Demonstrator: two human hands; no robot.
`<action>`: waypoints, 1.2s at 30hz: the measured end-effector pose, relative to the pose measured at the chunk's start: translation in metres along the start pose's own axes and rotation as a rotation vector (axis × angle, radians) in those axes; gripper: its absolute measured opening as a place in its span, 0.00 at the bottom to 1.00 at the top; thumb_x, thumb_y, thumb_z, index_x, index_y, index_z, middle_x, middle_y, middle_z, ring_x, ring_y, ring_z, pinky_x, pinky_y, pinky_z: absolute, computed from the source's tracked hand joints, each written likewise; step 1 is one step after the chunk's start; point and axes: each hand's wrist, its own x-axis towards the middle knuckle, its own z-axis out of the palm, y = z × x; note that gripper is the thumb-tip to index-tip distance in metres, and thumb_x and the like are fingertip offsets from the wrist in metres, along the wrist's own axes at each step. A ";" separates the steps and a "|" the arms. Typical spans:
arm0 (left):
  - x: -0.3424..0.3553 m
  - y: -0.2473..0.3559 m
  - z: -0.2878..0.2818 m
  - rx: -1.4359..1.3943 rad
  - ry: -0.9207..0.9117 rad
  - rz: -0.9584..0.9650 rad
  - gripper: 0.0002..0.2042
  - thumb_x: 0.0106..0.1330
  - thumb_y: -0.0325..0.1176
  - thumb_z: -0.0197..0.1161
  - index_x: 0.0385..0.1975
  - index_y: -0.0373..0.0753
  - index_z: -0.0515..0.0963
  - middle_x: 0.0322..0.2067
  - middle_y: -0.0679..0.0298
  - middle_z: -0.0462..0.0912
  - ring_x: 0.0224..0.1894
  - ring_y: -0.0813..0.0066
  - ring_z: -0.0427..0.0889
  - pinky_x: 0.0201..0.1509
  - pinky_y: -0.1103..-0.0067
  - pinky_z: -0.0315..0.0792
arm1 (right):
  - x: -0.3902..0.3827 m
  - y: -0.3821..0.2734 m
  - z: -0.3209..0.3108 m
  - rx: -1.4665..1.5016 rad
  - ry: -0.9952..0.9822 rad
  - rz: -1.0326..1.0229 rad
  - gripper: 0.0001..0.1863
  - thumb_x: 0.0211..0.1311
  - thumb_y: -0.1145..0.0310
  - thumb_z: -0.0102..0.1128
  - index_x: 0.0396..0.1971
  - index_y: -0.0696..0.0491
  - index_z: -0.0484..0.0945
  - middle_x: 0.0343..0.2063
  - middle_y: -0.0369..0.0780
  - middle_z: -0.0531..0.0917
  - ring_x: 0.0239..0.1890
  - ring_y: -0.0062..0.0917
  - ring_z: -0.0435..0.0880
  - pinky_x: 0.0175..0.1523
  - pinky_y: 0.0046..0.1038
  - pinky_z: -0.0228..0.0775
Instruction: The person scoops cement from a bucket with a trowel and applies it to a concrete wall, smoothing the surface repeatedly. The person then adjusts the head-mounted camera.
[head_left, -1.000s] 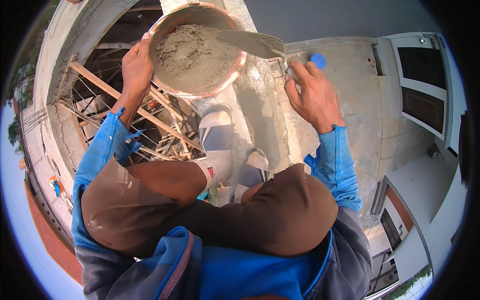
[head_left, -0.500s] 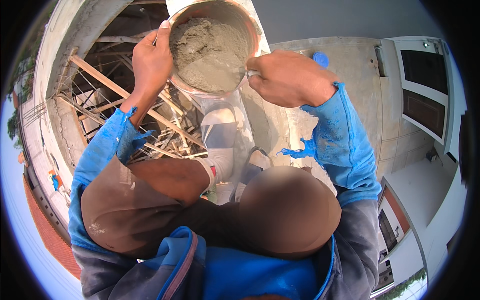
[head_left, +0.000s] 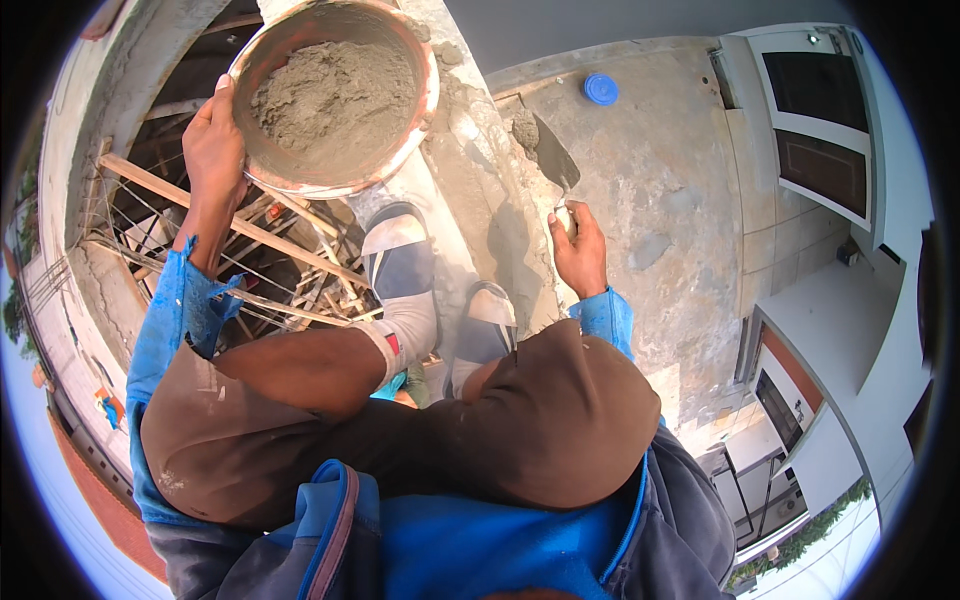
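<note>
Round brown metal pan full of wet grey cement, held up high.

Looks heavy and sloppy; best gripped at rim. Left hand clamped on rim, right hand wrapped round small pointed trowel handle.

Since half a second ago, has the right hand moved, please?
Yes. The right hand left the mortar pan, swinging its trowel right and down toward the blue lid.

Blue round lid on concrete slab; timber scaffolding below
</note>
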 end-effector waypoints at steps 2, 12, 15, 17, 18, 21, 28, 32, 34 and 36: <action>-0.001 0.002 0.000 0.028 -0.006 0.004 0.25 0.82 0.48 0.61 0.55 0.26 0.83 0.46 0.58 0.88 0.43 0.75 0.84 0.51 0.75 0.79 | -0.022 0.039 0.047 -0.078 -0.015 0.197 0.19 0.73 0.62 0.64 0.57 0.56 0.76 0.50 0.58 0.84 0.53 0.56 0.84 0.58 0.49 0.76; -0.003 0.007 0.004 0.028 -0.051 0.034 0.26 0.83 0.49 0.59 0.57 0.26 0.82 0.46 0.58 0.87 0.43 0.75 0.83 0.50 0.75 0.79 | 0.011 0.104 0.056 0.111 -0.218 0.500 0.23 0.80 0.52 0.52 0.60 0.55 0.75 0.50 0.62 0.85 0.57 0.59 0.84 0.61 0.51 0.74; -0.001 0.007 0.003 0.090 -0.027 0.042 0.26 0.83 0.49 0.59 0.56 0.26 0.82 0.46 0.58 0.87 0.43 0.76 0.83 0.49 0.75 0.79 | 0.032 0.099 0.050 -0.045 -0.395 0.275 0.25 0.81 0.49 0.48 0.61 0.54 0.75 0.52 0.63 0.85 0.58 0.60 0.83 0.62 0.52 0.73; 0.000 0.007 0.001 0.108 -0.029 0.021 0.25 0.83 0.49 0.59 0.56 0.27 0.83 0.46 0.58 0.87 0.43 0.76 0.84 0.48 0.75 0.79 | 0.034 0.099 0.054 -0.141 -0.471 0.159 0.25 0.82 0.49 0.45 0.59 0.54 0.75 0.51 0.64 0.84 0.57 0.62 0.82 0.62 0.54 0.73; 0.002 0.006 0.001 0.099 -0.011 -0.004 0.25 0.83 0.49 0.59 0.55 0.27 0.83 0.46 0.58 0.87 0.43 0.76 0.84 0.48 0.75 0.79 | 0.032 0.102 0.059 -0.172 -0.471 0.220 0.25 0.82 0.49 0.44 0.59 0.54 0.75 0.51 0.64 0.84 0.57 0.62 0.82 0.63 0.54 0.73; 0.002 0.003 -0.001 0.073 -0.046 0.019 0.25 0.83 0.49 0.59 0.55 0.27 0.83 0.46 0.58 0.88 0.43 0.76 0.84 0.48 0.75 0.79 | 0.015 0.120 0.075 -0.170 -0.413 0.273 0.24 0.84 0.48 0.43 0.56 0.54 0.75 0.51 0.65 0.84 0.56 0.63 0.82 0.63 0.54 0.72; 0.001 0.004 -0.002 0.071 0.002 -0.001 0.25 0.84 0.49 0.59 0.57 0.27 0.83 0.47 0.58 0.88 0.44 0.75 0.85 0.51 0.75 0.80 | -0.056 0.204 0.104 0.085 -0.424 0.487 0.21 0.85 0.48 0.43 0.50 0.51 0.75 0.27 0.46 0.80 0.28 0.37 0.83 0.38 0.40 0.77; 0.003 0.001 -0.003 0.037 -0.015 -0.004 0.25 0.84 0.49 0.58 0.57 0.28 0.82 0.48 0.57 0.88 0.45 0.74 0.85 0.52 0.74 0.80 | -0.150 0.265 0.103 0.279 -0.374 0.605 0.19 0.84 0.51 0.47 0.52 0.51 0.77 0.30 0.49 0.83 0.29 0.39 0.84 0.41 0.43 0.77; 0.006 0.000 -0.005 0.031 -0.027 -0.004 0.25 0.84 0.49 0.58 0.57 0.28 0.82 0.48 0.57 0.88 0.45 0.74 0.86 0.52 0.74 0.80 | -0.193 0.284 0.097 0.281 -0.315 0.565 0.19 0.84 0.52 0.47 0.51 0.52 0.77 0.29 0.47 0.83 0.28 0.37 0.84 0.40 0.42 0.77; 0.008 -0.001 -0.007 0.008 -0.041 -0.014 0.25 0.84 0.49 0.58 0.56 0.28 0.82 0.48 0.57 0.88 0.46 0.73 0.86 0.53 0.74 0.80 | -0.215 0.283 0.093 0.241 -0.224 0.493 0.19 0.84 0.53 0.46 0.51 0.53 0.77 0.32 0.48 0.84 0.30 0.38 0.85 0.41 0.42 0.77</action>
